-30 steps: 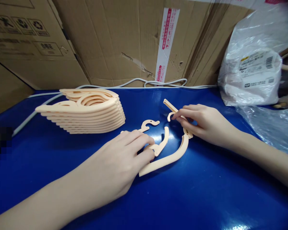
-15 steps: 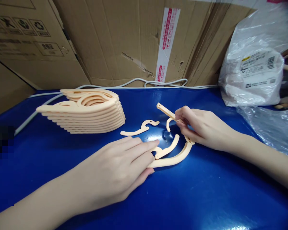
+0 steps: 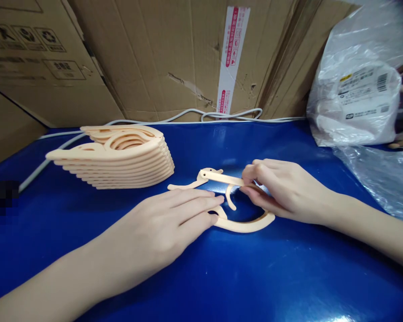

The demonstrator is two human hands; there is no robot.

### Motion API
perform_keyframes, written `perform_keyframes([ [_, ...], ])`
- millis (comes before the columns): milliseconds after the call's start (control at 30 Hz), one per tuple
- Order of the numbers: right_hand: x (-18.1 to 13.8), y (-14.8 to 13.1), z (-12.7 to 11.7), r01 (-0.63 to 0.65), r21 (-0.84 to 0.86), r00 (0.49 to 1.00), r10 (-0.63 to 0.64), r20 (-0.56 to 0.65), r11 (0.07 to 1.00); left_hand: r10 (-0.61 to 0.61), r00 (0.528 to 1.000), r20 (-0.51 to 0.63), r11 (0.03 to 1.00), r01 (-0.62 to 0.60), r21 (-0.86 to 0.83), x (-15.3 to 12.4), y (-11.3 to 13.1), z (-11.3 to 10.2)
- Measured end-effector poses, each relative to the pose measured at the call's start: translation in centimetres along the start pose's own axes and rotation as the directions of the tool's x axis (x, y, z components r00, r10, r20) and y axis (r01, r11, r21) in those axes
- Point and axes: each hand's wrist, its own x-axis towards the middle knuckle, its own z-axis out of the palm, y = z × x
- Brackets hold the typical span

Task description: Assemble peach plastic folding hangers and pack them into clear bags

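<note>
A beige plastic folding hanger (image 3: 246, 226) lies on the blue table between my hands, its curved arm bowed toward me. My left hand (image 3: 169, 230) is closed on the left end of that arm, fingers hiding part of a small hook piece (image 3: 220, 211). In my right hand (image 3: 282, 190), thumb and fingers pinch the hanger's straight arm (image 3: 223, 178), which points left with a holed tip. A small curved hook (image 3: 231, 199) hangs below that arm. Behind, a loose beige hook piece (image 3: 186, 186) lies flat, partly overlapped in view by the straight arm's tip.
A neat stack of folded beige hangers (image 3: 130, 172) stands at the left. Cardboard boxes (image 3: 161, 58) form a wall behind, with a white cable (image 3: 174, 120) along their foot. A clear plastic bag (image 3: 356, 98) with a label sits at the back right, beside loose plastic film (image 3: 372, 174).
My right hand has turned the straight arm down and leftward, over the loose hook piece. The hook piece near my left hand now sits against the curved arm, its tail no longer sticking up.
</note>
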Motion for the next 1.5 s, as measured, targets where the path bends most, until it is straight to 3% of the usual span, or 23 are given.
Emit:
perform_keyframes([
  [267, 0.0, -0.7, 0.3, 0.034, 0.004, 0.999, -0.034, 0.042, 0.999, 0.014, 1.000, -0.014, 0.998, -0.013, 0.065, 0.5, 0.2, 0.1],
  [567, 0.2, -2.0, 0.5, 0.047, 0.105, 0.998, -0.052, 0.045, 0.993, -0.010, 0.998, 0.066, 1.000, 0.008, 0.026, 0.6, 1.1, -0.1],
  [700, 0.5, -2.2, 0.7, 0.062, 0.118, 0.998, -0.062, -0.008, 0.991, -0.012, 0.996, 0.090, 0.999, 0.015, -0.035, 0.8, 1.6, -0.1],
  [800, 0.7, -1.7, 1.0, -0.023, 0.099, 0.999, 0.026, -0.032, 0.995, -0.041, 0.991, 0.127, 0.995, 0.051, -0.081, 0.9, 1.8, -0.2],
  [1000, 0.8, 0.1, 1.3, -0.182, 0.004, 0.978, 0.181, 0.100, 0.983, -0.041, 0.981, 0.192, 0.988, 0.068, -0.137, 0.9, 1.9, -0.4],
  [1200, 0.5, 1.2, 1.3, -0.299, -0.076, 0.954, 0.300, -0.004, 0.951, -0.057, 0.956, 0.286, 0.983, 0.104, -0.151, 0.6, 1.4, -0.6],
  [1367, 0.4, 1.5, 2.2, -0.290, -0.068, 0.955, 0.293, 0.037, 0.955, -0.087, 0.963, 0.256, 0.978, 0.131, -0.161, 0.7, 1.5, -0.9],
  [1500, 0.4, 1.5, 2.3, -0.311, -0.038, 0.950, 0.310, -0.023, 0.950, -0.136, 0.970, 0.202, 0.981, 0.161, -0.113, 0.7, 1.3, -0.8],
])
